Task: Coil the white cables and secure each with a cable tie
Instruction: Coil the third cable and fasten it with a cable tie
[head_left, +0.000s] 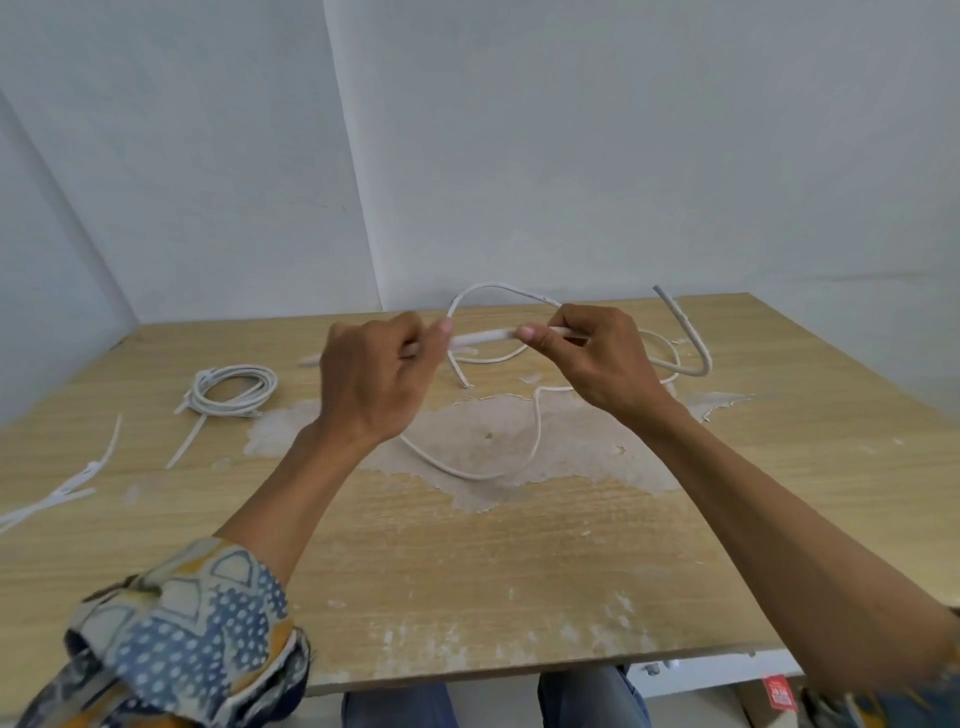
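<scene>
Above the table's far middle, my left hand (376, 374) and my right hand (592, 358) each pinch a short straight stretch of a loose white cable (485, 336) between them. The rest of that cable loops up behind my hands, trails down to the table in a wide curve and bends up again at the far right. A second white cable (231, 389) lies coiled and tied on the table to the left. Several white cable ties (67, 488) lie near the left edge.
The wooden table (467, 571) has a worn patch of peeled veneer in the middle. Pale walls meet in a corner close behind it. My knees show under the near edge, and a small red packet (779, 693) sits on the floor at the lower right.
</scene>
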